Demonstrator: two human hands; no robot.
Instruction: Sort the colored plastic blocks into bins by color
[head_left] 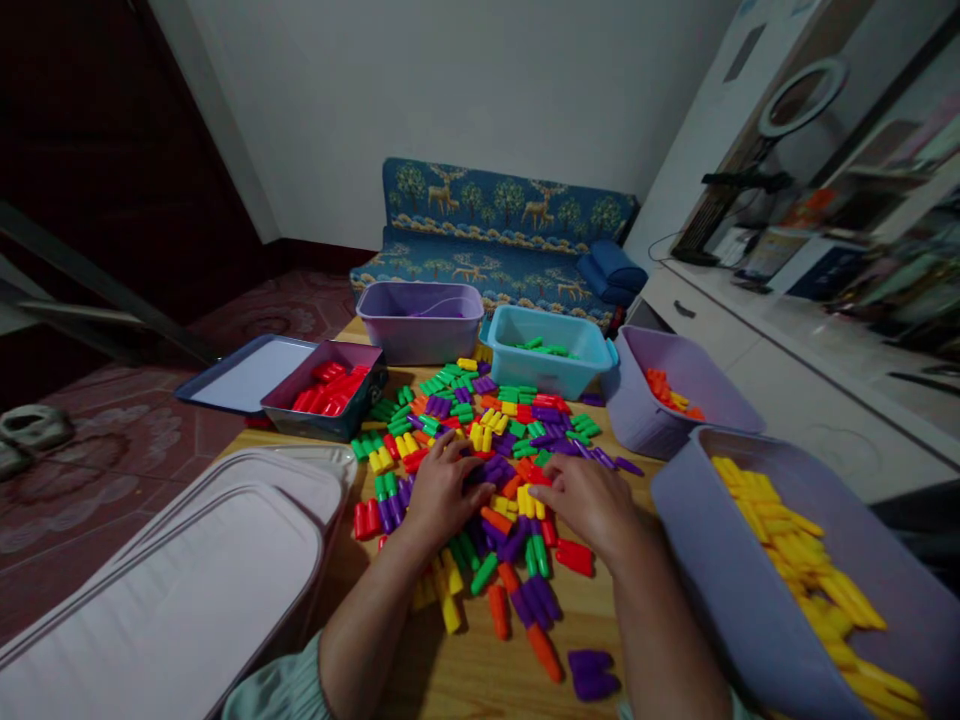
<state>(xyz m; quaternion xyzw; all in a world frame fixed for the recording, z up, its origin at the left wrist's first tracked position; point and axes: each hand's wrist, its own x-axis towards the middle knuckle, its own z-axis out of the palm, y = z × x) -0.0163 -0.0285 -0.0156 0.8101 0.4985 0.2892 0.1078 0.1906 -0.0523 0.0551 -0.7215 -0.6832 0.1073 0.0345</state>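
A heap of small plastic pegs (480, 440) in red, yellow, green, purple and orange lies spread on the wooden table (480, 670). My left hand (442, 487) rests palm down on the heap, its fingers curled onto pieces near the middle. My right hand (589, 497) lies beside it, fingers bent over red and yellow pegs. What either hand holds under its fingers is hidden. Two purple pegs (592, 675) lie apart near the front edge.
Bins ring the heap: a dark one with red pegs (330, 390), an empty purple one (420, 320), a blue one with green pegs (551, 350), a purple one with orange pegs (675, 395), a purple one with yellow pegs (795, 570). A pink case (172, 580) sits at left.
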